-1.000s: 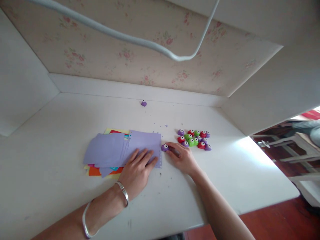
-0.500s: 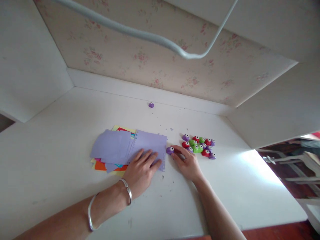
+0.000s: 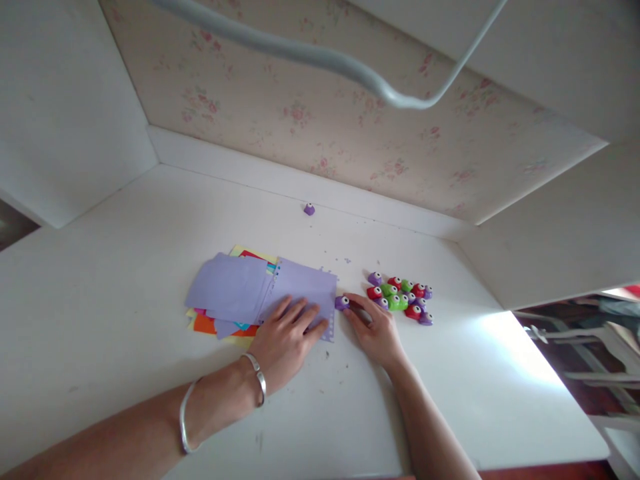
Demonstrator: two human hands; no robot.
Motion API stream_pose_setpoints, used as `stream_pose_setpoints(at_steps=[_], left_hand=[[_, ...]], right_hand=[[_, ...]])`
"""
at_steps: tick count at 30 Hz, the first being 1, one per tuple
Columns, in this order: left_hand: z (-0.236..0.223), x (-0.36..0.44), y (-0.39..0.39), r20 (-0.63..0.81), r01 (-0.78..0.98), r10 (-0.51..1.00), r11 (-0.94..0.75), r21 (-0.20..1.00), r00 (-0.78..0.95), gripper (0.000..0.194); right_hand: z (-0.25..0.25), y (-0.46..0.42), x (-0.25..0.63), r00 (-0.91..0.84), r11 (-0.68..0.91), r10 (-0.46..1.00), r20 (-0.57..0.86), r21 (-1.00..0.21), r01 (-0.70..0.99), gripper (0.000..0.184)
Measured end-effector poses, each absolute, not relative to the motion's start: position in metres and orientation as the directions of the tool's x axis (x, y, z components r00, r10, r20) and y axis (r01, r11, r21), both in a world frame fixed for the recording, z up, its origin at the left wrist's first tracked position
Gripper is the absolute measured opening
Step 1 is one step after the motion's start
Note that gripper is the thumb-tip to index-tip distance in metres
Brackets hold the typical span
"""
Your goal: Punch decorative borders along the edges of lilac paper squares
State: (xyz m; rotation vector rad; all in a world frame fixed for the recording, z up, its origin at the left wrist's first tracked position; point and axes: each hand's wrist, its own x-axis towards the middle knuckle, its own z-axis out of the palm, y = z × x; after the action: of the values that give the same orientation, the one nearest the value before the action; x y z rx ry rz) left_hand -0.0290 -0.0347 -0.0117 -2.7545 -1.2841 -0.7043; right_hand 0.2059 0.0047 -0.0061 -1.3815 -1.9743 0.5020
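My left hand (image 3: 285,339) lies flat with fingers spread on a lilac paper sheet (image 3: 305,291), the top of a stack of coloured papers (image 3: 225,313) on the white desk (image 3: 125,280). The sheet's right edge shows a row of small punched holes. My right hand (image 3: 375,328) rests on the desk just right of that edge, its fingers pinched on a small purple paper punch (image 3: 342,303) that touches the sheet's edge.
A cluster of several small purple, red and green punches (image 3: 401,298) sits just right of my right hand. One lone purple punch (image 3: 309,209) lies near the back wall. Tiny paper scraps dot the desk. A white cable (image 3: 320,60) hangs overhead. Chairs stand beyond the desk's right edge.
The camera has shifted a little, so everything sits slightly to the right. My hands, the sheet and the purple punch keep the same pose relative to each other.
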Motion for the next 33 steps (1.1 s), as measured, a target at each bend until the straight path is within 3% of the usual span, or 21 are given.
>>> stream_pose_setpoints(at_steps=[33], left_hand=[[-0.0051, -0.0271, -0.0348, 0.403, 0.738, 0.724, -0.657, 0.156, 0.56, 0.03]], right_hand=[[-0.0002, -0.0004, 0.201, -0.253, 0.401, 0.914, 0.318, -0.608, 0.685, 0.023]])
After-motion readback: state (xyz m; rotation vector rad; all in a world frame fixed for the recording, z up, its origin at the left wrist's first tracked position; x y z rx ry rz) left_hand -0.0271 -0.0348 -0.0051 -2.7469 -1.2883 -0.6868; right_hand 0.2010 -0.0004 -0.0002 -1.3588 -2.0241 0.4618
